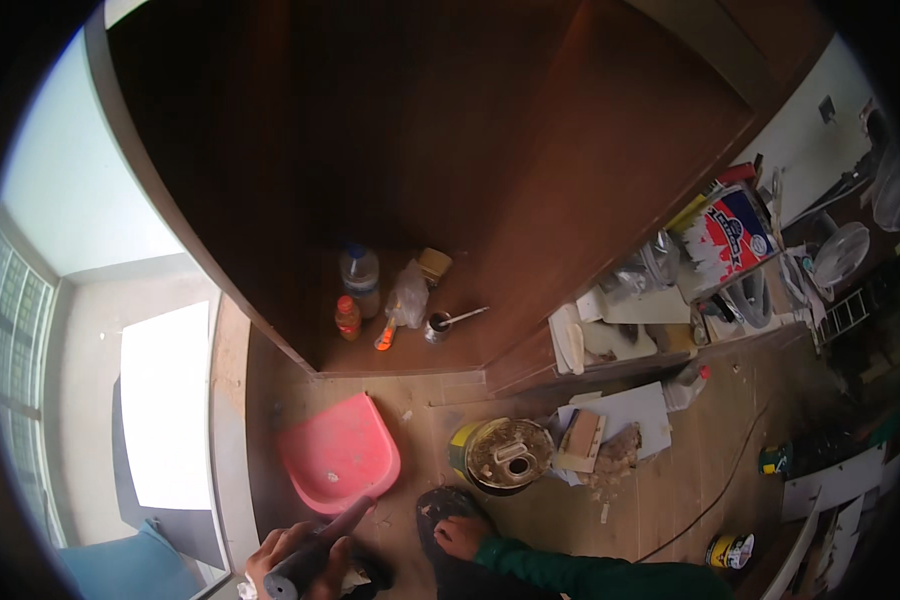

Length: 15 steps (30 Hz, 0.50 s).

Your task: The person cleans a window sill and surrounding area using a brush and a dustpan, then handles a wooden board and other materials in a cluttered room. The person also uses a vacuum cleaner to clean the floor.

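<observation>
At the lower left, my left hand (pixel 270 552) is closed round a dark, thick handle (pixel 322 548). The handle's far end meets the near rim of a pink dustpan (pixel 342 450) lying on the floor, with small bits of debris in it. My right hand (pixel 459 537), in a green sleeve, rests on my dark-trousered knee and holds nothing that I can see. Just beyond that knee stands a round yellow tin (pixel 510 455) with a dirty, stained lid.
A brown open cabinet (pixel 390 180) stands ahead, with bottles (pixel 360 283), a plastic bag (pixel 408 295) and a small can holding a brush (pixel 437 327) on its base. Boards (pixel 620 425) and scraps lie right of the tin. A cable (pixel 710 520) crosses the floor.
</observation>
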Each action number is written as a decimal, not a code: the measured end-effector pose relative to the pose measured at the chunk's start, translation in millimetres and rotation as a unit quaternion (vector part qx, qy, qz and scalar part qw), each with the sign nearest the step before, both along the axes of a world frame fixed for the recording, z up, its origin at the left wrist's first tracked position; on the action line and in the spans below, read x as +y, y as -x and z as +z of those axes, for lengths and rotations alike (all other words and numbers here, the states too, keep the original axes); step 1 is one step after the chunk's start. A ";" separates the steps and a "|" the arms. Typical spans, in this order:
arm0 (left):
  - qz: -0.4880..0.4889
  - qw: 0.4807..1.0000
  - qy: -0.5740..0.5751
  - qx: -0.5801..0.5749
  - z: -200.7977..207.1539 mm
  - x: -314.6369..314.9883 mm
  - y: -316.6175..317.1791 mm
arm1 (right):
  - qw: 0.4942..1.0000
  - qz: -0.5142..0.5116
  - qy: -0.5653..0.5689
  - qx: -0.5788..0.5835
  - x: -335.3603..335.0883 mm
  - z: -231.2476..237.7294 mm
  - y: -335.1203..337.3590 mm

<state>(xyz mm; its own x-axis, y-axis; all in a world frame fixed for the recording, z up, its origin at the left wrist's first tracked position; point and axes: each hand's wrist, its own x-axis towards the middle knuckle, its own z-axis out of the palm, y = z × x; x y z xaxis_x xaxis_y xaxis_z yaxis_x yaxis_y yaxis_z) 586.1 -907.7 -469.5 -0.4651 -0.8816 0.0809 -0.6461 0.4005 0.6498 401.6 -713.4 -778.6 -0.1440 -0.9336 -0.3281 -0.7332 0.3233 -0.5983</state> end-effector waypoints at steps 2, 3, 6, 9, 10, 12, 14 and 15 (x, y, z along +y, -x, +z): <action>-0.045 0.999 -0.015 0.000 5.7 -4.3 -2.1 | 1.000 -0.008 -0.005 -0.020 -0.2 3.7 0.9; -0.025 0.999 -0.030 0.009 8.3 -5.4 -3.3 | 1.000 -0.006 -0.002 -0.016 -2.5 6.0 0.0; 0.028 0.997 -0.066 0.030 11.7 -5.0 -0.9 | 1.000 -0.012 0.012 -0.005 -5.6 12.8 -2.3; 0.067 0.994 -0.075 0.041 1.6 -3.3 -2.0 | 0.999 -0.018 0.029 0.000 -6.7 16.6 -3.0; 0.066 0.994 -0.071 0.044 0.4 -2.8 -3.7 | 0.999 -0.016 0.035 0.001 -7.1 16.9 -2.8; 0.068 0.994 -0.069 0.047 -0.5 -1.0 -6.8 | 0.999 -0.013 0.034 0.007 -7.0 17.2 -2.9; 0.073 0.994 -0.073 0.047 0.1 1.2 -9.8 | 0.999 -0.009 0.024 0.020 -6.6 17.6 -3.2; 0.075 0.993 -0.076 0.048 0.2 2.4 -11.3 | 1.000 -0.008 0.022 0.020 -6.6 17.8 -3.3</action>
